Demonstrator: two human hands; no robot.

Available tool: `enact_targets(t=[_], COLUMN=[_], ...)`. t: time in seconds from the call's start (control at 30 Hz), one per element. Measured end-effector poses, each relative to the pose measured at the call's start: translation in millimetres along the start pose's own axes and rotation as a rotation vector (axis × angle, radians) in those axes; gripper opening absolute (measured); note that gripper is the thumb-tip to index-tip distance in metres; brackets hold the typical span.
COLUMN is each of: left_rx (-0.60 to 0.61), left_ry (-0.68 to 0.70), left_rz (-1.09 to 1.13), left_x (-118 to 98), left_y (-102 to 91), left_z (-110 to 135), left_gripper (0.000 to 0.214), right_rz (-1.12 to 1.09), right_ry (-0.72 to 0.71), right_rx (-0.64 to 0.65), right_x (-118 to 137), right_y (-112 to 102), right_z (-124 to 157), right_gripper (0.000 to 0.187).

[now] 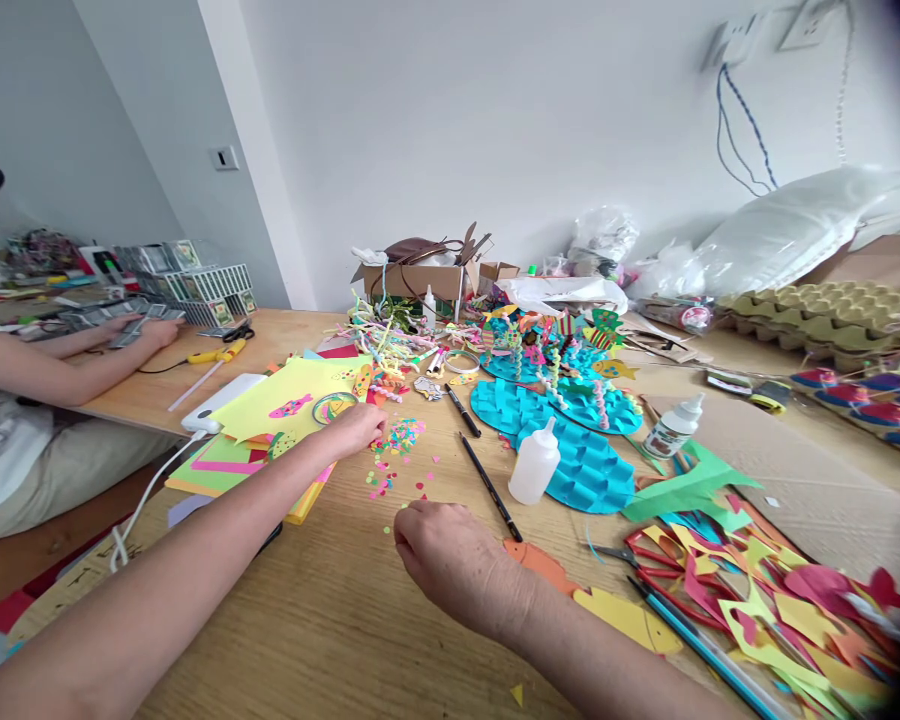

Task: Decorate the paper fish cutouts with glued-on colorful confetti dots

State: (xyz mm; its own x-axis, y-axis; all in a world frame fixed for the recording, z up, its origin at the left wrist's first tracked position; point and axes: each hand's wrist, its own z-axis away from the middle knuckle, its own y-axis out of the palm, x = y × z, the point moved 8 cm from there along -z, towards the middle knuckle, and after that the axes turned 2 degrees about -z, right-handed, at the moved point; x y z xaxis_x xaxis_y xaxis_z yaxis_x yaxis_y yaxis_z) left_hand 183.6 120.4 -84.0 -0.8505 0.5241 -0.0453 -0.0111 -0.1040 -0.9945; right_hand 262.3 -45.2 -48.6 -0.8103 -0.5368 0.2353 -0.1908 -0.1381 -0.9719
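Observation:
My left hand (356, 428) reaches to the edge of a heap of small coloured paper dots (405, 434). Its fingers are curled together, and their tips are hidden. Nearer to me, my right hand (454, 555) hangs low over the table with its fingers bent inward. What is in either hand, if anything, I cannot make out. Loose dots (381, 485) lie between the two hands. Beside the right wrist are an orange paper fish (540, 568) and a yellow paper fish (630, 618). Yellow paper sheets (251, 400) with a decorated pink fish (291, 406) lie left of my left hand.
A black pencil (489, 485) and a white squeeze bottle (534, 462) stand out mid-table. Blue scalloped paper (585, 465), a glue bottle (673, 428), red-handled scissors (667, 575) and paper scraps (802, 620) are rightward. At left, another person's hands (146, 328) work near a glue gun (221, 353).

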Motion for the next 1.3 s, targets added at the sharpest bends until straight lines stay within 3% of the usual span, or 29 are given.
enact_targets(t=[0.4, 0.87, 1.07, 1.2, 1.3], left_rx=[0.037, -0.031, -0.138, -0.189, -0.164], left_ry=[0.067, 0.085, 0.045, 0.001, -0.010], left_rz=[-0.002, 0.093, 0.227, 0.399, 0.584], left_x=[4, 4, 4, 3, -10], left_y=[8.3, 4.0, -14.6, -34.1, -43.0], left_z=[-6, -4, 7, 22, 39], left_gripper=[0.020, 0.021, 0.013, 0.008, 0.008], right_rz=[-0.025, 0.056, 0.018, -0.141, -0.320], right_ry=[0.033, -0.091, -0.101, -0.067, -0.011], right_rx=[0.001, -0.011, -0.032, -0.071, -0.122], right_x=[-9, 14, 17, 8, -4], right_y=[-5, 9, 5, 2, -5], right_z=[5, -11, -12, -10, -8], right_gripper=[0.022, 0.021, 0.016, 0.020, 0.016])
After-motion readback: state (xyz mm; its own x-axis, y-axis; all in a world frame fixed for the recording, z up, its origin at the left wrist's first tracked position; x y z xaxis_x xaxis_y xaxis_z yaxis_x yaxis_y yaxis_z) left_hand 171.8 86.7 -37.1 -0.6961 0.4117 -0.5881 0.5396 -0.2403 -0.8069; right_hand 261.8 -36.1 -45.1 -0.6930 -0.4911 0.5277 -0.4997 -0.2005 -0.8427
